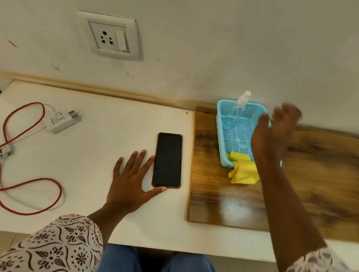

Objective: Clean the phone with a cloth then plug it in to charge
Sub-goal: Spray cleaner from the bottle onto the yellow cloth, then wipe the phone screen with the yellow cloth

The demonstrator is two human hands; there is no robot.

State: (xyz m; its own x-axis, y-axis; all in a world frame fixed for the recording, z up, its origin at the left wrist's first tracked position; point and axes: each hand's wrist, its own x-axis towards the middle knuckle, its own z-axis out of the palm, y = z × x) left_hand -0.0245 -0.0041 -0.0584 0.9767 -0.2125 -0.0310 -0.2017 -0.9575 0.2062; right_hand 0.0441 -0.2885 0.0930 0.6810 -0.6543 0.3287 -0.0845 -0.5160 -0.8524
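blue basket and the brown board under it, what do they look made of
Light blue mesh basket: likely moulded plastic, by its even colour and regular perforations. Brown board beneath: wood or wood-print laminate, semi-gloss, by its grain streaks and soft light reflection.

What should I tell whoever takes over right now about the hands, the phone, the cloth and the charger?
Left hand: flat on the table beside the phone, thumb at its near edge.
Right hand: blurred, over the basket; grip unclear.
Phone: face up, screen dark.
Cloth: draped over the basket's near end, untouched.
Charger and cable: lying on the table to the left, unplugged; socket empty.
Done: nothing visible yet.
Left: take cloth, wipe phone, plug in.
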